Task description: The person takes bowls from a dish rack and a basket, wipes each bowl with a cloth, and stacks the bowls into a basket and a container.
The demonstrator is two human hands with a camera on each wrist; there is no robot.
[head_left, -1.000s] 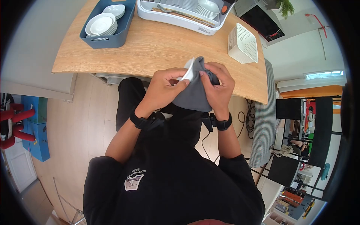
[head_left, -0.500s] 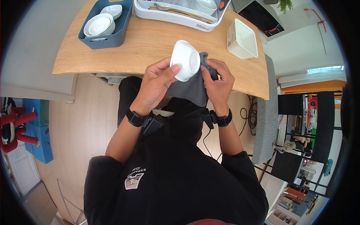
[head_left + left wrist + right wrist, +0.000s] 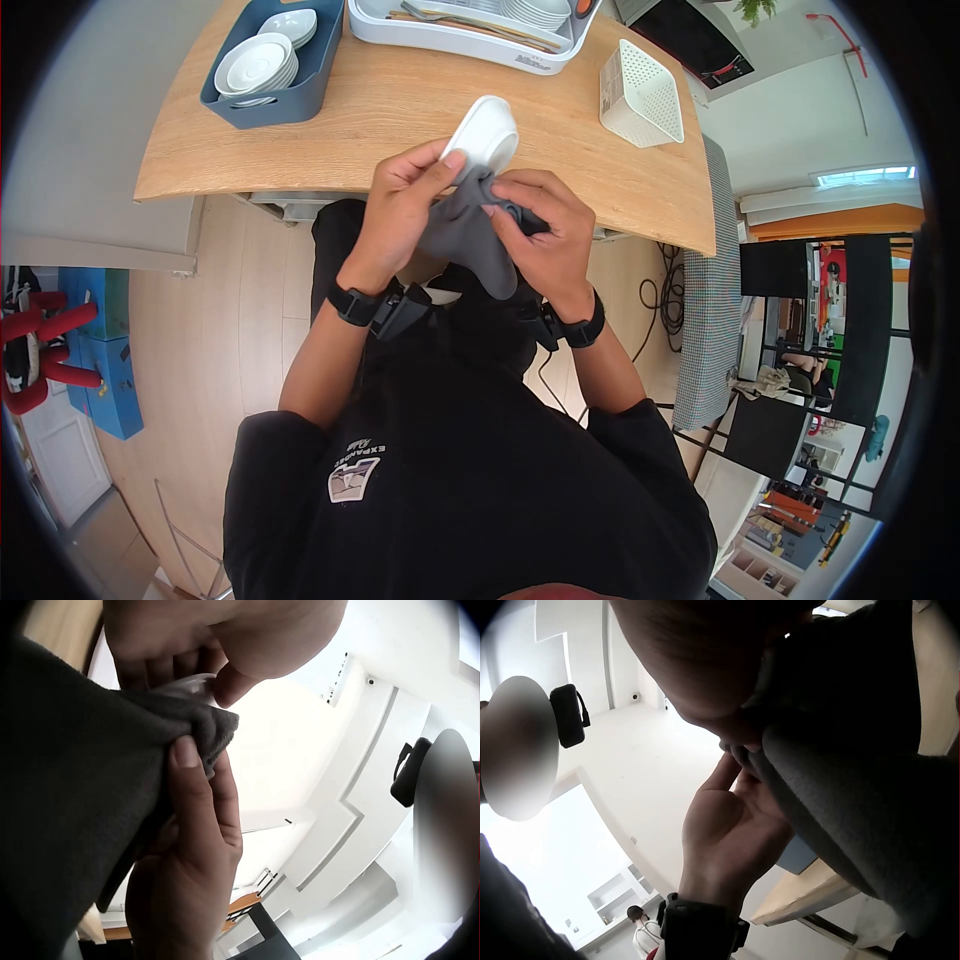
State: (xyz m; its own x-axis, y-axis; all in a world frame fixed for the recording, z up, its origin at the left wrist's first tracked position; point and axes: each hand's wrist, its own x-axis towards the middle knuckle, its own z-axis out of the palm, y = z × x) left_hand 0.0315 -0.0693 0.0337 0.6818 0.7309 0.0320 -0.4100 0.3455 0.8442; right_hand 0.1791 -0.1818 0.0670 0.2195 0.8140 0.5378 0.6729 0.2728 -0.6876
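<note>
A small white bowl (image 3: 487, 130) is tilted up above the table's front edge. My left hand (image 3: 400, 205) grips the bowl by its left side, thumb on the outside. My right hand (image 3: 552, 225) pinches a dark grey cloth (image 3: 465, 245) between thumb and fingers, up against the bowl's lower part. The cloth hangs down between both hands, over the lap. In the left wrist view, the cloth (image 3: 97, 772) covers most of the bowl, with the right thumb pressed on its edge. From the right wrist, the cloth (image 3: 840, 795) hides the bowl.
On the wooden table (image 3: 400, 95) stand a blue-grey bin (image 3: 290, 106) with several white dishes, a white dish rack (image 3: 450, 38) with bowls, chopsticks and cutlery, and a white perforated basket (image 3: 622, 112). A microwave (image 3: 690, 45) sits beyond the right corner.
The bowl first showed only its edge beside the cloth, then turned to show its base, and now tilts higher. The right hand and cloth have moved left, onto the bowl's lower part.
</note>
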